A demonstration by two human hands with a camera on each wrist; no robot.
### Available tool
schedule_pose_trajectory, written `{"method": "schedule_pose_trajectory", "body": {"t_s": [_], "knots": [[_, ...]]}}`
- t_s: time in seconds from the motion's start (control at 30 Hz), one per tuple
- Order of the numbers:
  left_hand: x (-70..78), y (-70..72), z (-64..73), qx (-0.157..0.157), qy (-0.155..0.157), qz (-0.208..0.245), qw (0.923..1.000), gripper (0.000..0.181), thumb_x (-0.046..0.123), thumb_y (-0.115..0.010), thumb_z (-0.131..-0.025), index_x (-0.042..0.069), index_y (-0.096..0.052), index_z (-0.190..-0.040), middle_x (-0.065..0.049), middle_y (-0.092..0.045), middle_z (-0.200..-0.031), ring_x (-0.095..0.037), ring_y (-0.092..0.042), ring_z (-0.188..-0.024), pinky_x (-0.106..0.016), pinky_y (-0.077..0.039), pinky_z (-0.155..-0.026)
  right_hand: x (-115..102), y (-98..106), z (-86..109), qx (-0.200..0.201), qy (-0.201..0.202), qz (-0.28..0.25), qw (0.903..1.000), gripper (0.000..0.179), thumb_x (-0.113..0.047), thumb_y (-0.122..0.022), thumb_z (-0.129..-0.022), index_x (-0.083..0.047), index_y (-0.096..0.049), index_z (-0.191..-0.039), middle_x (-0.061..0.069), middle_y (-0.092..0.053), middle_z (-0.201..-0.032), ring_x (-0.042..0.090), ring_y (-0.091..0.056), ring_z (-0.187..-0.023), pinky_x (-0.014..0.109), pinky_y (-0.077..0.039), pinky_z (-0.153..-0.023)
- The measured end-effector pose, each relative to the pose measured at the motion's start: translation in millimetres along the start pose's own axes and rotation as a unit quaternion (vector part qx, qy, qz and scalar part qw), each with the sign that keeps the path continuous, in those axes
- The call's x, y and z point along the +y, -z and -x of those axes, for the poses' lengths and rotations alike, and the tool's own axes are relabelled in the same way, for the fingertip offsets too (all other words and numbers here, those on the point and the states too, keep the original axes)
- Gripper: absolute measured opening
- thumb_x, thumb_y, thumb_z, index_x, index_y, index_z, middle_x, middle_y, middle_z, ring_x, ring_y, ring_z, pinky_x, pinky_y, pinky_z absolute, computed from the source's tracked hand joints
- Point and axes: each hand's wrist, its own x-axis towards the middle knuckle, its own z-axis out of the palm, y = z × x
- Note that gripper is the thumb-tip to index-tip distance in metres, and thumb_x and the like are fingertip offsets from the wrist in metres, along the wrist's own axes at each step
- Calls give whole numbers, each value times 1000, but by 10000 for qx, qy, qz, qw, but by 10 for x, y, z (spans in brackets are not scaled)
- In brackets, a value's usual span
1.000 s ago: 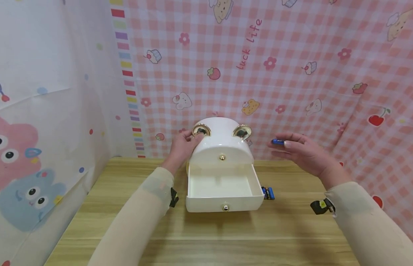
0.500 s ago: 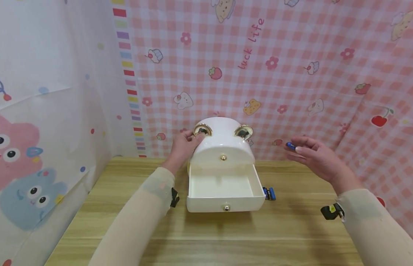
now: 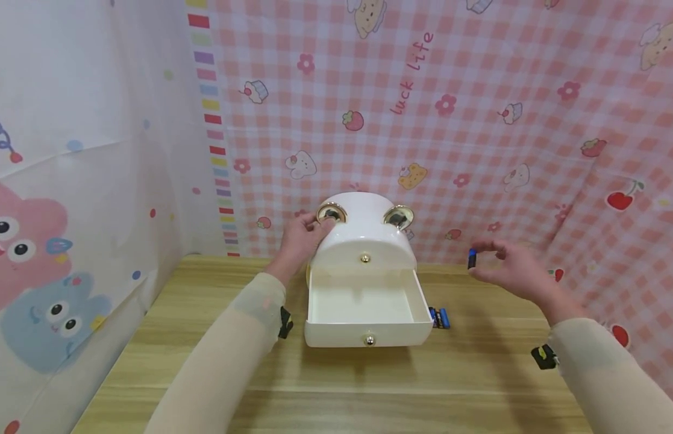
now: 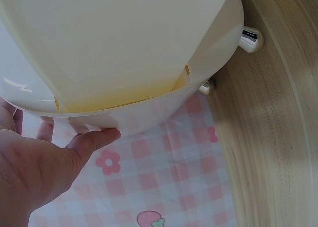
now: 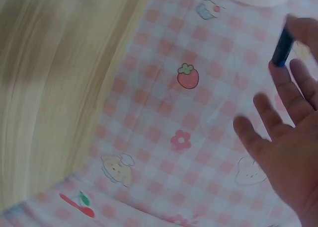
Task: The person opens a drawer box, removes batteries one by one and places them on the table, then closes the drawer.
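Observation:
A white drawer box (image 3: 363, 226) with two gold-rimmed frog-like eyes stands at the back of the table. Its lower drawer (image 3: 369, 333) is pulled out toward me. My left hand (image 3: 299, 244) holds the box's upper left side, thumb by the left eye (image 3: 332, 213); in the left wrist view the thumb (image 4: 97, 140) lies along the curved white wall. Off to the right, raised above the table, my right hand (image 3: 512, 268) pinches a small blue and black battery (image 3: 472, 258) end to end between thumb and finger. The right wrist view shows its other fingers spread apart.
Several more blue and black batteries (image 3: 439, 317) lie on the wooden table (image 3: 336, 392) just right of the drawer. A pink checked cloth (image 3: 341, 78) hangs close behind the box and along the right; a white printed cloth (image 3: 152, 120) hangs on the left.
My right hand has moved right and a little down with the battery, which has turned from lying sideways to upright. The left hand stays on the box, and the drawer has not moved.

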Motion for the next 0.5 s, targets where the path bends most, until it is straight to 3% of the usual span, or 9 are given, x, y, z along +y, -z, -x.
{"method": "schedule_pose_trajectory", "body": {"t_s": [0.2, 0.5], "knots": [[-1, 15, -4, 1, 2, -40, 10000, 49, 42, -75, -102, 15, -70, -142, -17, -78, -124, -13, -70, -86, -28, -60, -81, -77, -108, -30, -41, 609, 1348, 9890, 56, -23, -87, -90, -4, -66, -139, 21, -70, -137, 48, -57, -133, 70, -47, -108], [-11, 9, -6, -26, -31, -22, 10000, 49, 44, -74, -102, 16, -70, -142, -16, -78, -122, -12, -70, -84, -26, -60, -79, -10, -312, -52, -460, 693, 1734, 9813, 64, -23, -92, -84, -6, -64, -140, 15, -75, -125, 40, -69, -116, 62, -57, -97]]}}
